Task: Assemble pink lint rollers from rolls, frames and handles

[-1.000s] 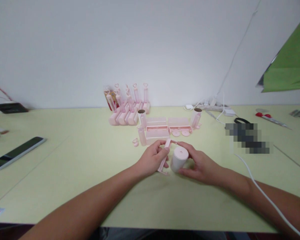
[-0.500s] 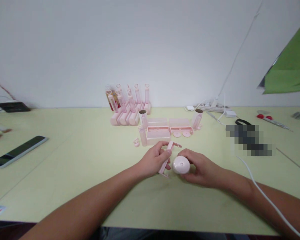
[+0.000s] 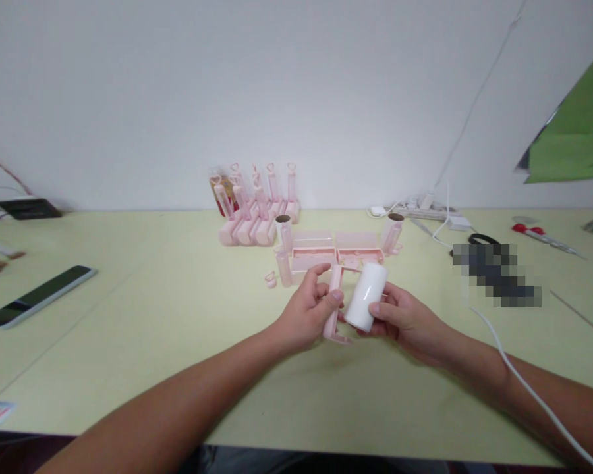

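My left hand (image 3: 304, 309) is closed around a pink plastic handle frame (image 3: 334, 296), held upright just above the table. My right hand (image 3: 400, 319) grips a white roll (image 3: 366, 296), tilted with its far end up, right beside the frame. The roll's near end touches or almost touches the frame's lower arm; I cannot tell which. Both hands hover over the yellow-green table (image 3: 178, 316) near its middle.
Behind the hands lie pink trays (image 3: 312, 257), small pink tubes (image 3: 282, 266), discs and a row of assembled pink rollers (image 3: 257, 210) by the wall. A phone (image 3: 37, 295) lies at left. A power strip (image 3: 425, 212), scissors (image 3: 538, 236) and a white cable (image 3: 524, 388) are at right.
The right hand lifted the white roll off the table and tilted it lengthwise beside the frame. The left hand raised the frame slightly and turned it more upright.
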The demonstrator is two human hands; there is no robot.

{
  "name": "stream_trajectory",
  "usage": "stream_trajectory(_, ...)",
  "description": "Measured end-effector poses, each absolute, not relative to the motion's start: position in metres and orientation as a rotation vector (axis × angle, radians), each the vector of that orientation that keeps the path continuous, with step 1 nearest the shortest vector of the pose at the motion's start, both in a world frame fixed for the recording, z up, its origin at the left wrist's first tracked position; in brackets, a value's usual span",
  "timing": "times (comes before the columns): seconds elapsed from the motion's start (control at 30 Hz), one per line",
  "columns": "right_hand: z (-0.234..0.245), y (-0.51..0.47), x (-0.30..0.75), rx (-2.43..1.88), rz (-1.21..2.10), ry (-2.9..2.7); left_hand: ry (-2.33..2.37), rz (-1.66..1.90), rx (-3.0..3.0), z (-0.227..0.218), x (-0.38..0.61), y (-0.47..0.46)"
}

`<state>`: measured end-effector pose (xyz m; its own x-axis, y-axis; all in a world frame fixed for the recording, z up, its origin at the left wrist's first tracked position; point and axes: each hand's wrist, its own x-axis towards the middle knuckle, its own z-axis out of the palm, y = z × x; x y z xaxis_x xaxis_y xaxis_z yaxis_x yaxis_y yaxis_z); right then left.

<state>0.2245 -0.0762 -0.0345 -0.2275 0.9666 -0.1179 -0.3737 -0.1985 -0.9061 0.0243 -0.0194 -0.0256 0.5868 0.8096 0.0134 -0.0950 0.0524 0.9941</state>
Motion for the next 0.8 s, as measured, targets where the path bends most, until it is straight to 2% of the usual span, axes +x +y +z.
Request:
stream_trajectory(0.5, -0.0368, -0.0794, 0.2206, -0.829, 1.748, -0.951, 0.698, 0.887, 1.441, -0.0303, 0.027, -0.0212)
stream_trajectory(0.8, -0.0396, -0.0812, 0.2212, -0.869, 1.685, -1.045, 0.667, 0.848, 1.501, -0.0286, 0.0252, -0.0245)
